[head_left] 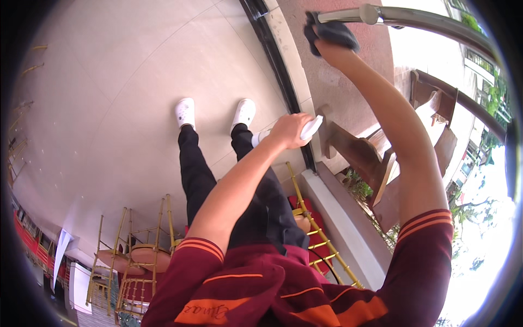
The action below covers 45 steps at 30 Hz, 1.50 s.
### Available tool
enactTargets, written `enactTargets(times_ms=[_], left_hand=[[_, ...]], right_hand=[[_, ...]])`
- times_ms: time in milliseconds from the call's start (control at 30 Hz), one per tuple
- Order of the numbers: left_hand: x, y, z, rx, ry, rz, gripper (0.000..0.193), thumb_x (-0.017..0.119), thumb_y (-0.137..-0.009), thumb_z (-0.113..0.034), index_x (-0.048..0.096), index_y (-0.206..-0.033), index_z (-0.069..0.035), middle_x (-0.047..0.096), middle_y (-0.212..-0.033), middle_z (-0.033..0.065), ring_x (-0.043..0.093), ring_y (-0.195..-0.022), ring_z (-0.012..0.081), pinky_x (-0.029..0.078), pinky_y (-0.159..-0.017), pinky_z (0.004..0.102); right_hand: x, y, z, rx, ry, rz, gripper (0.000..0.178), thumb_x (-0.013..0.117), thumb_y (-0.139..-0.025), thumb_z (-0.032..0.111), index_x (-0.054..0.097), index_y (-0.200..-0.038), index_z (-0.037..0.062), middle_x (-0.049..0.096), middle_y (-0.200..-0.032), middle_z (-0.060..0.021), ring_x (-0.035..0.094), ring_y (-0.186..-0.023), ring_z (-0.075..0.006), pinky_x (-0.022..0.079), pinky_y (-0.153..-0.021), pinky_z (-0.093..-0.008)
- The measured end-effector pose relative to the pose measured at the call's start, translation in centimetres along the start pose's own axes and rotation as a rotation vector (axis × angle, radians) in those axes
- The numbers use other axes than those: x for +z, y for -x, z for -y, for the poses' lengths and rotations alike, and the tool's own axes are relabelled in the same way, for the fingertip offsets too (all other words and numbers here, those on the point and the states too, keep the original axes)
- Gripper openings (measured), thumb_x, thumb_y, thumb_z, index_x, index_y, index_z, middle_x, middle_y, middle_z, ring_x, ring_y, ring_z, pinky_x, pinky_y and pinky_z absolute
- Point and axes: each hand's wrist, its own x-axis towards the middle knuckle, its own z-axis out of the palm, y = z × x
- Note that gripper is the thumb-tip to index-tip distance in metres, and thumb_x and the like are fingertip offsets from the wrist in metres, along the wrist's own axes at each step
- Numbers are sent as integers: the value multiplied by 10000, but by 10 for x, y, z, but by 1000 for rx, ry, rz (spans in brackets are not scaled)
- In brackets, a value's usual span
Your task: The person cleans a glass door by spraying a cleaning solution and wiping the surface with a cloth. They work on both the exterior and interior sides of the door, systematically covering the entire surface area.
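My left hand (289,131) is closed around a white bottle-like object (311,128). One white end shows beyond my knuckles and another below my palm; my fingers hide the middle. My right arm stretches up and to the right. In my right hand (329,48) is a dark grey cloth (340,35), bunched and slightly blurred. The cloth lies against the end of a shiny metal bar (348,14), which looks like a long door handle and runs off toward the upper right.
A dark door track (278,60) edges the pale tiled floor (136,65). Beyond it stands a brown wooden bench (357,152), with greenery outside. Gold-framed chairs (150,256) stand at the lower left, another gold chair (321,240) close by my right leg.
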Motion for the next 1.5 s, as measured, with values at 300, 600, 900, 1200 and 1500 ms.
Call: enactTargets(times_ms=[300,600,900,1200,1500], left_hand=[[50,-67,-7,70,56,-142,418,750,-795,-243,658,-1170,-81,703,-1109,106,690,-985,344,563,-836,448],[-95,129,71,-156,128,-550,352,731,-853,-59,659,-1192,0,719,-1091,150,714,-908,287,559,-823,345],[-221,202,53,-231,76,-1121,336,658,-950,-96,627,-1253,46,698,-1265,131,721,-984,226,564,-872,363],[-208,188,4,-87,173,-958,321,653,-930,-31,624,-1248,6,686,-1270,170,731,-942,250,585,-836,374],[-195,221,10,-145,157,-1001,294,659,-923,-37,642,-1214,4,699,-1226,168,721,-920,219,565,-828,353]], right_hand=[[90,-35,-17,37,-413,-190,252,533,-1028,216,619,-1237,106,670,-1234,-140,643,-1127,-332,529,-905,-468],[219,346,-102,375,-240,598,320,590,-968,177,625,-1266,65,677,-1215,-162,623,-1191,-390,496,-1018,-464],[107,94,-43,-298,6,-461,369,465,-1052,244,569,-1371,89,650,-1262,-216,629,-1148,-407,515,-967,-471],[79,251,-51,-335,561,193,361,570,-918,155,679,-1239,32,569,-1397,-181,520,-1319,-354,401,-1139,-450],[112,366,-78,-236,324,480,337,506,-1001,210,637,-1281,78,659,-1215,-244,644,-1161,-370,510,-993,-470]])
